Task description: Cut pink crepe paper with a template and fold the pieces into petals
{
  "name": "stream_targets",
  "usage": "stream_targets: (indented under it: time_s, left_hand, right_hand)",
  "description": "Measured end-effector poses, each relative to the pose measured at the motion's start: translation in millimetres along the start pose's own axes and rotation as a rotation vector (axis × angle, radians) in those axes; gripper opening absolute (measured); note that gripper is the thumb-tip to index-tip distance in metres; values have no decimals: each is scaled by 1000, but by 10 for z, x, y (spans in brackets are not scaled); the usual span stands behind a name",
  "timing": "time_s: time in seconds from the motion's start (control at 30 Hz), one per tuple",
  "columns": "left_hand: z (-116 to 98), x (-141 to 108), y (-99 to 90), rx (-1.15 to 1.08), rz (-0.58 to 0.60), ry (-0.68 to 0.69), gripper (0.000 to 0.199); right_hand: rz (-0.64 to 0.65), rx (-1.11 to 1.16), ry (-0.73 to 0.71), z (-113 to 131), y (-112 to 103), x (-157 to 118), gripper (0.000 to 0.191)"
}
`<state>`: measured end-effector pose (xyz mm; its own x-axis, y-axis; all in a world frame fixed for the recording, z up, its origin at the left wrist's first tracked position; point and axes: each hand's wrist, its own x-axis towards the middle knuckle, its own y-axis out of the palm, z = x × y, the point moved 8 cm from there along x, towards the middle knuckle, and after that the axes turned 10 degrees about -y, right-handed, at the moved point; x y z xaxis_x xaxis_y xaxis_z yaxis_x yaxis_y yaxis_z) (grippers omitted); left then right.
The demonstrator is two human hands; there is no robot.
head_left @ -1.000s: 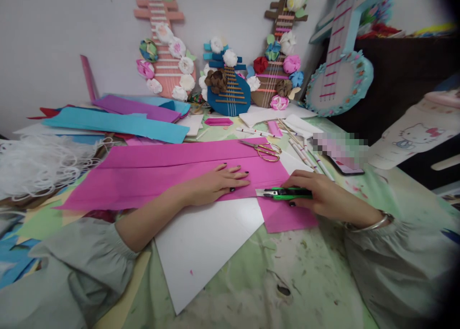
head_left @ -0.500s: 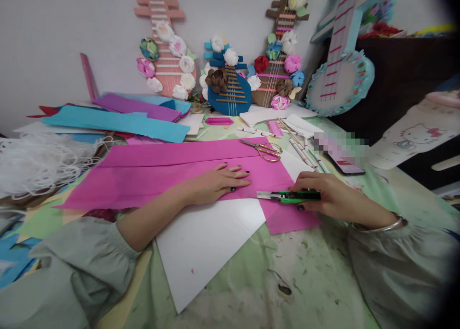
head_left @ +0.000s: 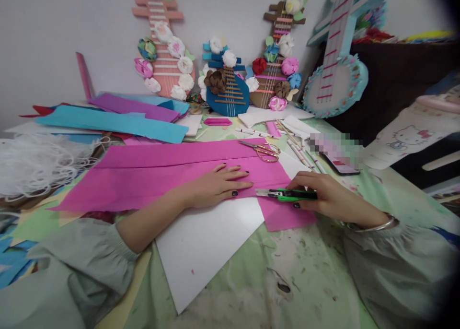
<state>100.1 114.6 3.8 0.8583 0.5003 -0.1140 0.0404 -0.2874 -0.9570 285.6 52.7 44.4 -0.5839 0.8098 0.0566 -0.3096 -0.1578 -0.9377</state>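
A wide sheet of pink crepe paper [head_left: 143, 182] lies across a white board [head_left: 208, 242], with a fold or seam along its length. My left hand [head_left: 212, 185] rests flat on the paper, fingers stretched out. My right hand [head_left: 319, 194] is closed round a green and black utility knife [head_left: 287, 194]. The knife's blade points left at the paper, a little to the right of my left fingertips. Below the blade a pink flap [head_left: 285, 216] hangs off the board onto the cloth. Gold-handled scissors [head_left: 264, 150] lie on the paper's upper right part.
Paper lutes with flowers [head_left: 228, 96] lean on the wall. Blue and purple paper strips [head_left: 111, 123] lie at the back left, above white cord [head_left: 39, 163]. Paper sticks [head_left: 298, 154], a phone [head_left: 341, 161] and a white tumbler [head_left: 406, 132] are at the right.
The view has shifted slightly. My left hand stays on the paper, its thumb turned a little. The knife in my right hand has hardly moved against the paper.
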Motion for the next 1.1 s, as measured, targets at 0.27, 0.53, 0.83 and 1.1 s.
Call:
stream_targets:
  time_s: [0.27, 0.53, 0.83, 1.1]
  left_hand:
    - [-12, -9, -10, 31, -15, 3, 44]
    - [-19, -2, -16, 32, -14, 2, 44]
    - [-2, 2, -6, 21, -31, 16, 43]
    - [-5, 2, -18, -5, -41, 26, 43]
  right_hand:
    - [-1, 12, 15, 31, 68, 54, 19]
    - [26, -5, 22, 86, 64, 14, 11]
    - [29, 10, 47, 127, 63, -53, 12]
    - [5, 33, 77, 150, 102, -206, 6]
